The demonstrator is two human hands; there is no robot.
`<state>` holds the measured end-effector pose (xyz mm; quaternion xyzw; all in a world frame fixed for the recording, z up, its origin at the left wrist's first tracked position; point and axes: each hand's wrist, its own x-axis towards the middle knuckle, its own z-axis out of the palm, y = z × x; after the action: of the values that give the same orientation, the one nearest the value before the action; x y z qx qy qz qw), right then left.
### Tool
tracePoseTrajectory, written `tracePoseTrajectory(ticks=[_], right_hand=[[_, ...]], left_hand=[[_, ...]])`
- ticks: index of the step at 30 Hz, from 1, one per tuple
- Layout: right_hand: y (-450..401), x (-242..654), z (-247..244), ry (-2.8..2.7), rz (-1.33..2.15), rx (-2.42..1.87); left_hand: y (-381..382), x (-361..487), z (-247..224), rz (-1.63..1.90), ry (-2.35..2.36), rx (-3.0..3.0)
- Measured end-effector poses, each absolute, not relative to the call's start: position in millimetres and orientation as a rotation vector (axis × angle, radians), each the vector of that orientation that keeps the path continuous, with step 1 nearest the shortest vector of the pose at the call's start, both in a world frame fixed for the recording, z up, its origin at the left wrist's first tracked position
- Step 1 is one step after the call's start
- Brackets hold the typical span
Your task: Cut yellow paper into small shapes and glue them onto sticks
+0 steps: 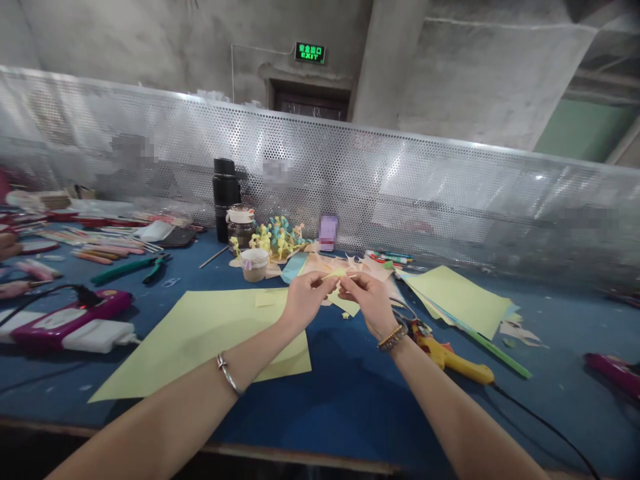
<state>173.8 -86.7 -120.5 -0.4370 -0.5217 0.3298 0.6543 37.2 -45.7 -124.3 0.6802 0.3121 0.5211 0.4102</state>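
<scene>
The left hand [306, 301] and right hand [369, 303] pinch a small, pointed pale yellow paper strip [337, 273] between their fingertips.

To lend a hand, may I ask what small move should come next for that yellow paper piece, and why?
Perhaps firm the pinch on the thin yellow paper piece: the left hand and right hand hold it from both sides.

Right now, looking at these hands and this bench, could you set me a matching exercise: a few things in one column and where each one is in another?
Things:
1 silver bangle
2 beaded bracelet
3 yellow hot glue gun
4 small yellow paper piece

Places:
A on the right wrist
B pinched between the left hand and right hand
C on the left forearm
D on the blue table, beside the right forearm

Pairs: 1-C, 2-A, 3-D, 4-B
</scene>
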Motion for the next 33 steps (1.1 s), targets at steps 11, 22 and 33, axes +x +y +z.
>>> tracePoseTrajectory(ticks=[11, 22, 33], right_hand=[[-85.5, 174.8, -121.9, -1.152, 0.709, -1.036], [-85.1, 178.0, -124.4, -1.181, 0.683, -1.062], [-85.2, 176.1, -121.2, -1.164, 0.737, -0.990]], left_hand=[[-48.6, 34.9, -120.7, 1.350, 0.805, 1.917], [-49.5, 34.1, -118.0, 1.343, 0.835, 1.939], [-52.1, 34.1, -116.9, 1.304, 0.868, 1.997]])
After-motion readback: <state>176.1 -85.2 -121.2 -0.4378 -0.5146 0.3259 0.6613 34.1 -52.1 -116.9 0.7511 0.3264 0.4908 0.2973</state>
